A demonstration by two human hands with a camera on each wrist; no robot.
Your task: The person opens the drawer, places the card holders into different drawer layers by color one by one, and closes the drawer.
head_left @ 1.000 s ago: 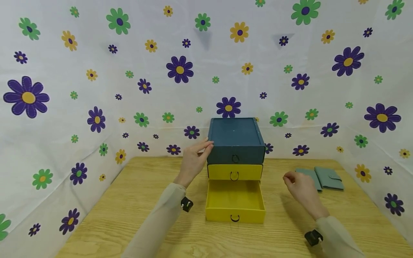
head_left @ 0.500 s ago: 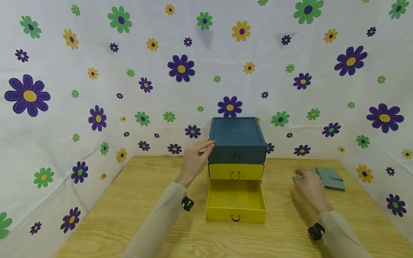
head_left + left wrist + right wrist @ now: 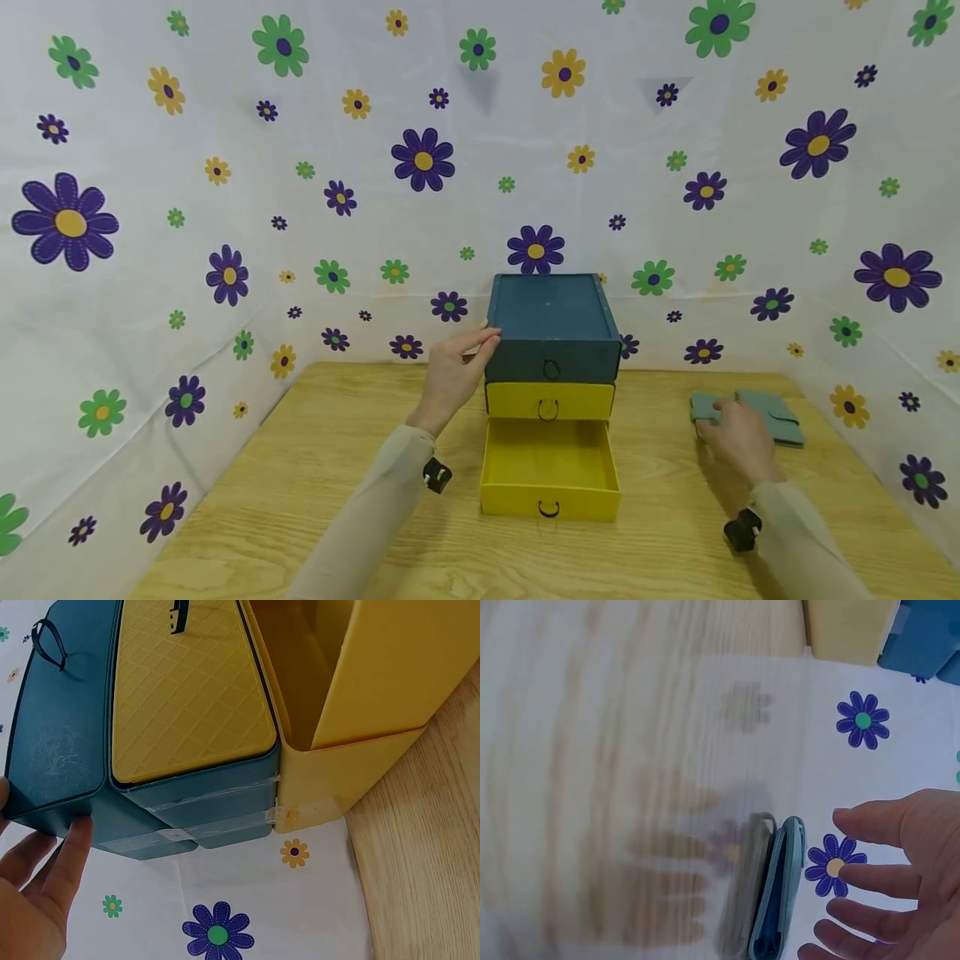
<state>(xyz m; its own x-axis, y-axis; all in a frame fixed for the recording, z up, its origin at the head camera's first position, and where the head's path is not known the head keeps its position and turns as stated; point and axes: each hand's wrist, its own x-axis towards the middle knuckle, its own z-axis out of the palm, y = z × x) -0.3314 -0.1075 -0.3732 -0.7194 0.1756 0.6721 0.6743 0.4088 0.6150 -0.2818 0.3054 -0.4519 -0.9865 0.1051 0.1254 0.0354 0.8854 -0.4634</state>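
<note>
Box [image 3: 547, 304] is standing on the desk [image 3: 300, 475], toward the back, around mid-width. Three tiers: blue drawer [image 3: 517, 362] sitting pushed in on top, yellow middle drawer [image 3: 513, 402] also sitting in, yellow bottom drawer [image 3: 510, 500] sticking well out toward the person, floor showing. Each front is carrying a black pull [image 3: 549, 516]. Clear tape [image 3: 176, 835] is running across the box's left side.

Left hand [image 3: 450, 375] is gripping the box's top front left corner, fingers clamped on it, thumb opposing.

Right hand [image 3: 738, 437] is hovering at two grey-green wallets, fingers spreading apart; the wrist view is showing a gap between them and the wallets. Left wallet [image 3: 703, 407] and right wallet [image 3: 776, 417] are lying side by side near the desk's back right corner, well apart from the box. Hand is covering part of them, so I can't tell if they're touching each other.

Both forearms are wearing pale sleeves [image 3: 367, 500], a black unit [image 3: 437, 475] sitting at each wrist. White flowered cloth [image 3: 337, 242] is hanging behind the desk and down both sides.
</note>
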